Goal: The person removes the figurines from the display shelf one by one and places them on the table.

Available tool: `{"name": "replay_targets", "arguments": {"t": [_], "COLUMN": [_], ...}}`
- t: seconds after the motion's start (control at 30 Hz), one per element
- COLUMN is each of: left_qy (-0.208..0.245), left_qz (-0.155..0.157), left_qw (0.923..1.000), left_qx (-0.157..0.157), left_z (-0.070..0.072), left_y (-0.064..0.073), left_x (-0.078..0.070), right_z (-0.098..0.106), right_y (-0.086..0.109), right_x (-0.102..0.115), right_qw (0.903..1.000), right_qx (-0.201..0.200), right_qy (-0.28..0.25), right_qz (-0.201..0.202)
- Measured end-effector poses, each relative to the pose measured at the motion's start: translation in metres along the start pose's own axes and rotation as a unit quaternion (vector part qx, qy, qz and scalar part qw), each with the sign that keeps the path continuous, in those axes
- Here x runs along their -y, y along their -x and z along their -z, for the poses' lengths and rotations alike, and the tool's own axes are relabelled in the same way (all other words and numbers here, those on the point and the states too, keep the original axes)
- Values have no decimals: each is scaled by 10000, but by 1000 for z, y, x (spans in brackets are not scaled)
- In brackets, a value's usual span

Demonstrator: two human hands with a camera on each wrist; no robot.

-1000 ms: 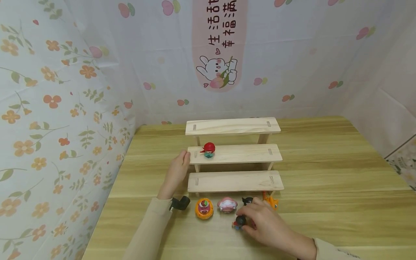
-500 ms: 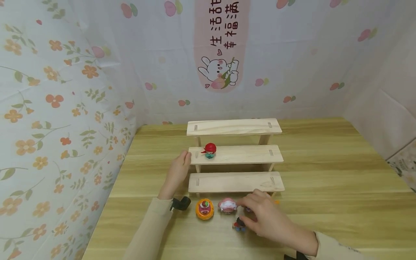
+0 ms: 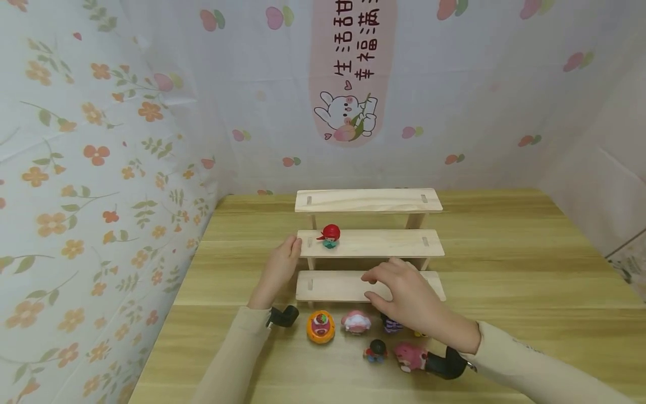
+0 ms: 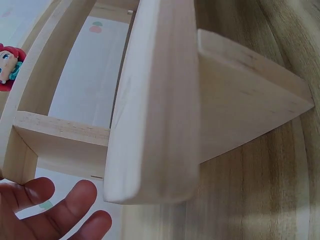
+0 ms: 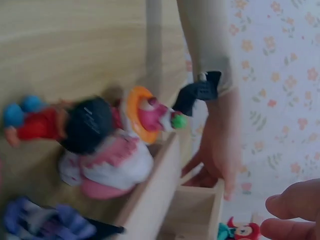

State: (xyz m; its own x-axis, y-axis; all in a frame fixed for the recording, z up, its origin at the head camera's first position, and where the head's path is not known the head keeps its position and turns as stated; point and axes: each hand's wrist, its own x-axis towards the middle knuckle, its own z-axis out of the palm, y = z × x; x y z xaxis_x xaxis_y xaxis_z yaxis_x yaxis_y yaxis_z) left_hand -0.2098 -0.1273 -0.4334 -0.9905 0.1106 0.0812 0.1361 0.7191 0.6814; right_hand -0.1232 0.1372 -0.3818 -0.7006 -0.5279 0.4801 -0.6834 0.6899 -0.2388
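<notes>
My left hand (image 3: 280,269) rests with its fingertips against the left end of the middle board of a three-tier wooden display stand (image 3: 383,243). In the left wrist view its fingers (image 4: 82,195) are loosely spread beside the wood. My right hand (image 3: 406,292) is over the lowest board, thumb and fingers curved apart with a gap between them. A red-haired mermaid figurine (image 3: 330,236) stands on the middle board's left part. Below my right hand, on the table, are a dark-haired figurine (image 3: 375,351) and a purple-striped figurine (image 3: 391,324), partly hidden.
In front of the stand sit an orange round toy (image 3: 320,327), a pink-and-white figurine (image 3: 356,322) and a pink toy (image 3: 410,356) beside the right wrist camera (image 3: 446,363). The left wrist camera (image 3: 284,317) is close to the orange toy. Patterned cloth (image 3: 242,106) hangs behind the table (image 3: 504,280).
My right hand has left the dark-haired figurine on the table and moved up over the lowest board. My left hand stays at the stand's end. The head view has shifted slightly.
</notes>
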Motion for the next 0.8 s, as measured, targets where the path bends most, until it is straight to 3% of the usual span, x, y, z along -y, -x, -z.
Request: {"name": "replay_targets", "arguments": {"t": [0.5, 0.8], "left_qy": [-43, -36], "left_qz": [-112, -100], "left_qw": [9999, 9999], "left_qx": [-42, -64], "left_z": [-2, -2], "left_y": [-1, -2], "left_x": [3, 4], "right_z": [-3, -20], "right_y": [-63, -88], "right_x": [-16, -19], "right_qw": [9989, 9976], "right_qx": [222, 274], "right_qy": [40, 113], "right_qz": [-404, -624]}}
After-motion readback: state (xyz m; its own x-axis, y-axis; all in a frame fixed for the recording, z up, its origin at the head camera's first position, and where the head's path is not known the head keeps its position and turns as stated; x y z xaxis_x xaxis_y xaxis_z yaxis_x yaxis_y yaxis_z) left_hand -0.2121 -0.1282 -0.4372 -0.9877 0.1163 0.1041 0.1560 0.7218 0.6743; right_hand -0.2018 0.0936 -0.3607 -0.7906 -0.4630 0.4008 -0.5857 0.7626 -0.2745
